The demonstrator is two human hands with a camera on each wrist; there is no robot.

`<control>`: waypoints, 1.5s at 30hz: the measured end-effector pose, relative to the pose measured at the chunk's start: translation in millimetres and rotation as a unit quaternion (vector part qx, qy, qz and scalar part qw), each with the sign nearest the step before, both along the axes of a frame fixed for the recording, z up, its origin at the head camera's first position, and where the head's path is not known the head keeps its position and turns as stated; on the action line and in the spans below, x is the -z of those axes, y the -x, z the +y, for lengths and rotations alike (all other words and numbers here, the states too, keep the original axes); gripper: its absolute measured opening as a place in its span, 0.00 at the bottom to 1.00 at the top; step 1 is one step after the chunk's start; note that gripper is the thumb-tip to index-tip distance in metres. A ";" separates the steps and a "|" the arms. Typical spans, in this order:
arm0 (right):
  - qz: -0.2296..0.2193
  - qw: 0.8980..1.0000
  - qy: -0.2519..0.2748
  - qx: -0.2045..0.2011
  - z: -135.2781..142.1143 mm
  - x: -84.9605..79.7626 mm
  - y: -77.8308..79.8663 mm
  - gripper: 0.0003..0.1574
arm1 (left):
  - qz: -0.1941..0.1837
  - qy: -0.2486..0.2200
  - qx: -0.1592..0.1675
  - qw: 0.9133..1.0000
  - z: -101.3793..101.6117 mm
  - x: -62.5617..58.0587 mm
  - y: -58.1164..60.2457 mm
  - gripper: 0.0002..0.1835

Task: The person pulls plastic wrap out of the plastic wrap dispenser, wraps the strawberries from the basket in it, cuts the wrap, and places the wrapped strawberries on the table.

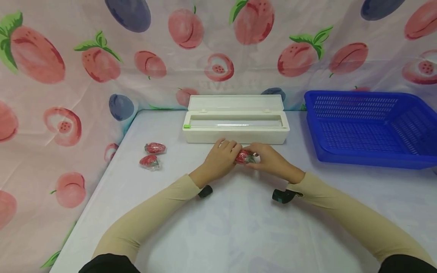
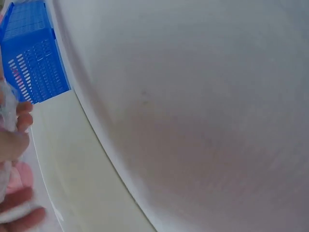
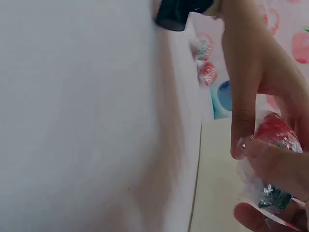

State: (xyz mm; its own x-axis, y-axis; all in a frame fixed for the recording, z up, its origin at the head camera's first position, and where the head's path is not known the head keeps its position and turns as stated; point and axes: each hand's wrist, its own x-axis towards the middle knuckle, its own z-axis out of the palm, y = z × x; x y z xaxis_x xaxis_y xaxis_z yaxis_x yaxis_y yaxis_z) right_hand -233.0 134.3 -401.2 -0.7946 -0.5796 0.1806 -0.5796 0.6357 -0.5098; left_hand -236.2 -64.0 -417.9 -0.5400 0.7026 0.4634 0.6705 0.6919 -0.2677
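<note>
A red strawberry [image 1: 243, 156] with green leaves is held between both hands, in front of the white box. Clear plastic film covers it, loose and crumpled near the leaves in the right wrist view. My left hand [image 1: 221, 158] grips its left side, and my right hand [image 1: 269, 162] pinches the film at the leafy end. The left wrist view catches only fingers and some film [image 2: 7, 111] at its left edge. Two more film-wrapped strawberries, an upper one [image 1: 155, 148] and a lower one [image 1: 149, 161], lie on the table to the left.
Just behind the hands stands a long white film dispenser box [image 1: 235, 137], its lid raised and a roll of clear film [image 1: 235, 123] inside. A blue plastic basket [image 1: 368, 161] sits at the right. Fruit-printed cloth [image 1: 252, 79] hangs behind the white-covered table [image 1: 218, 235].
</note>
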 end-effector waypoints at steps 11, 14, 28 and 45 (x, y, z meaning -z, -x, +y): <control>0.201 0.977 -0.071 -0.013 -4.7 -1.0 -4.8 0.31 | -0.073 0.017 -0.065 0.995 -7.5 -2.4 -3.0 0.18; 0.212 0.975 -0.066 -0.011 -7.1 -1.7 -3.7 0.25 | -0.109 0.010 -0.069 0.992 -10.1 -3.7 -3.1 0.22; 0.177 0.983 -0.029 -0.031 -35.7 6.8 1.5 0.31 | -0.212 -0.003 -0.052 0.976 -37.4 -9.0 -8.3 0.24; 0.187 0.973 -0.109 -0.073 -125.4 9.1 24.6 0.22 | -0.191 -0.025 -0.143 0.971 -139.0 -26.3 -5.6 0.22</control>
